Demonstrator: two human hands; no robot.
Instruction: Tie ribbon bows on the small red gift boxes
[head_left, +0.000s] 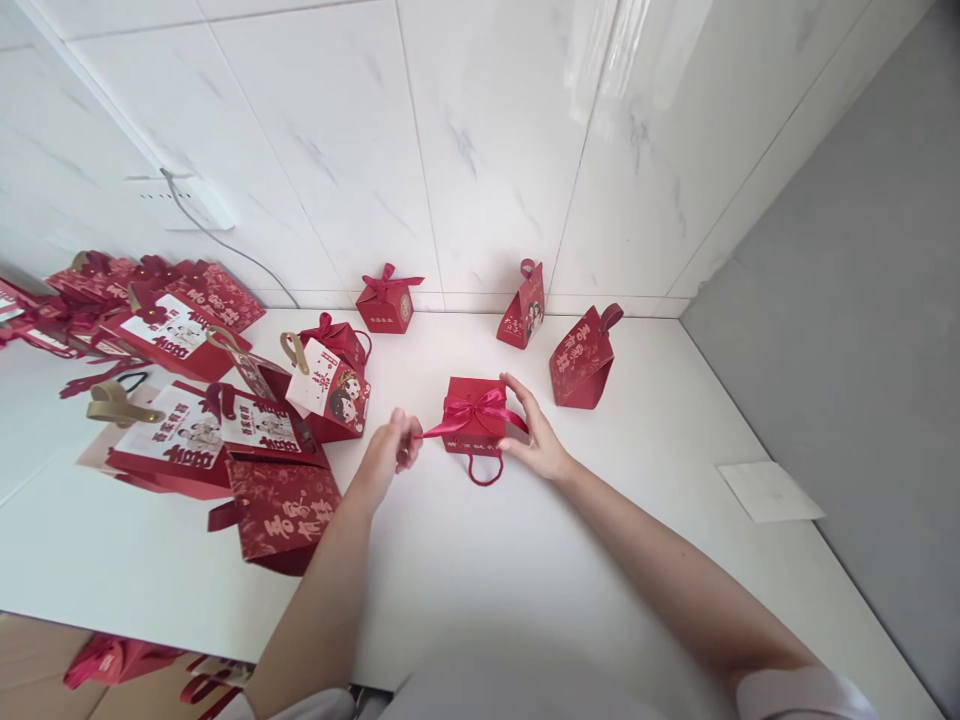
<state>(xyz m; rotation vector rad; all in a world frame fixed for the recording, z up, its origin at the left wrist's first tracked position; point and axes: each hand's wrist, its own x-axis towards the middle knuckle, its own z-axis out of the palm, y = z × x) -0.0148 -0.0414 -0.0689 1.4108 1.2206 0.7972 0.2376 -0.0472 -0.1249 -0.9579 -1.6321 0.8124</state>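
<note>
A small red gift box (466, 388) sits on the white table in front of me, with a red cord handle (486, 483) looping out toward me. Across its top lies a tied pink-red ribbon bow (480, 406). My left hand (393, 448) pinches one tail of that ribbon, drawn out to the left of the box. At the box's right side, my right hand (536, 432) has thumb and fingers spread around the edge, touching the box. The other ribbon tail reaches toward its palm.
Finished-looking red boxes stand at the back: a bow-tied box (385, 303), a triangular box (523, 308) and another strap-handled box (583, 360). Several red and white boxes (281, 505) crowd the left. A white paper (770, 491) lies right. A cable (217, 240) hangs from the wall socket.
</note>
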